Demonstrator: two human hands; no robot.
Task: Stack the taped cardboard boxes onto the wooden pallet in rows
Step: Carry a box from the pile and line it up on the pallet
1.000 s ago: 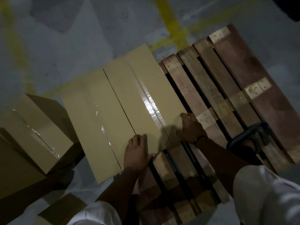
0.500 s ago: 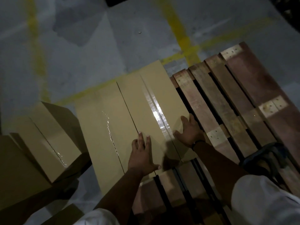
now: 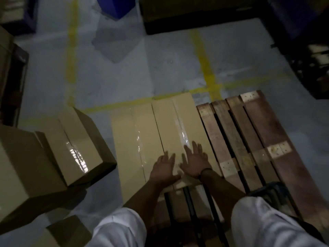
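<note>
Boxes (image 3: pixel 165 122), taped, on pallet (image 3: pixel 258 131) w/ L hand (image 3: pixel 164 167), R hand (image 3: pixel 195 163) flat atop.

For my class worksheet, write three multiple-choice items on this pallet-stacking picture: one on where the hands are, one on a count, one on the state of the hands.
1. Where do the left hand and right hand rest?
A. on top of the boxes on the pallet
B. on the bare slats
C. on a box standing on the floor

2. How many boxes lie on the pallet?
A. one
B. two
C. four

3. How are the hands?
A. gripping a box edge
B. flat, fingers straight
C. holding a tape roll

Answers:
1 A: both palms lie on the cardboard tops, close to their near edge.
2 B: two taped tops sit side by side with one gap line between them.
3 B: the fingers are spread straight and curl round nothing.
</note>
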